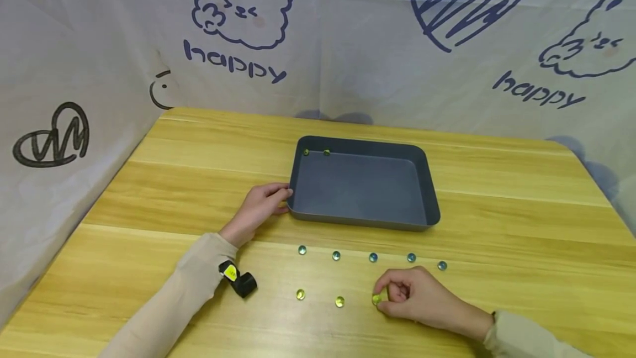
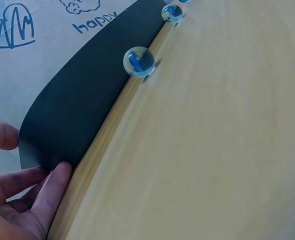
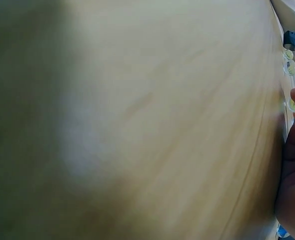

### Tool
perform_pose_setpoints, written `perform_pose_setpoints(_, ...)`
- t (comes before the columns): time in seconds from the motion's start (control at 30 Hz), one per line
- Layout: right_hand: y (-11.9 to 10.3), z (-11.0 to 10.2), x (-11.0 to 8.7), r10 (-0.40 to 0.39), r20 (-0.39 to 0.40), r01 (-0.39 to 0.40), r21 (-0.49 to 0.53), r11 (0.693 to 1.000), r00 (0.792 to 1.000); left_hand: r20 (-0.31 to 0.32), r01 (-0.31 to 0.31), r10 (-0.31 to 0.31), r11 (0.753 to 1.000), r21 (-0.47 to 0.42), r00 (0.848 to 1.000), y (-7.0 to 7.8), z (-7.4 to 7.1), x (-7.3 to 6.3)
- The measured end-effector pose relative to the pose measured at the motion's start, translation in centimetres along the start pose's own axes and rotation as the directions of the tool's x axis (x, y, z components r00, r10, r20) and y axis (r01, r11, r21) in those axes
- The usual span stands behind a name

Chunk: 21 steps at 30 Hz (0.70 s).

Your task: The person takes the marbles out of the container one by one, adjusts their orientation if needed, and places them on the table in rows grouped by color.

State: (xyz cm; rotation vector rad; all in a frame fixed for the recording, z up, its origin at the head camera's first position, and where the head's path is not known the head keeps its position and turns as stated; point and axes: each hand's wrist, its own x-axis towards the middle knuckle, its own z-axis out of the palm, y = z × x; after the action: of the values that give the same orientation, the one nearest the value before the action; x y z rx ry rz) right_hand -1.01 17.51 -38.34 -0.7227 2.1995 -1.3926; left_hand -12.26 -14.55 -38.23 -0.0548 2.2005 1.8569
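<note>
My left hand [image 1: 258,206] holds the dark grey tray [image 1: 358,192] by its left side, thumb at the rim and fingers against the outer wall. Between thumb and index finger, my right hand [image 1: 422,298] pinches a yellow-green glass marble [image 1: 376,299] low over the table. Two more yellow marbles, one [image 1: 300,294] and another [image 1: 340,301], lie in a line to its left. Inside the tray, two yellow-green marbles [image 1: 326,152] rest along the far wall, near the left corner. In the left wrist view, a clear marble [image 2: 139,62] shows a blue swirl.
Several blue marbles [image 1: 373,257] form a row on the wooden table [image 1: 199,164] between the tray and my right hand. A black wrist camera [image 1: 243,283] is strapped to the left sleeve. White cloth [image 1: 358,43] with drawings hangs behind the table.
</note>
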Motion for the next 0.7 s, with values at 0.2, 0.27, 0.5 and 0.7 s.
perform_pose_setpoints(0.2, 0.14, -0.06, 0.12, 0.006, 0.015, -0.006, 0.010, 1.000, 1.000, -0.004, -0.001, 0.001, 1.000, -0.004, 1.000, -0.01, 0.07, 0.03)
perform_pose_setpoints(0.27, 0.19, -0.10, 0.17, 0.005, 0.017, -0.005, 0.008, 1.000, 1.000, -0.006, -0.005, 0.005, 1.000, -0.007, 1.000, 0.02, 0.09, 0.02)
perform_pose_setpoints(0.5, 0.14, -0.26, 0.16, 0.035, 0.030, -0.036, 0.017, 0.999, 0.999, -0.002, -0.006, 0.006, 1.000, -0.011, 1.000, 0.05, 0.17, 0.06)
perform_pose_setpoints(0.7, -0.05, -0.33, 0.16, 0.043, 0.038, -0.043, 0.013, 0.999, 0.998, -0.002, 0.004, -0.004, 1.000, 0.000, 1.000, -0.04, 0.13, 0.06)
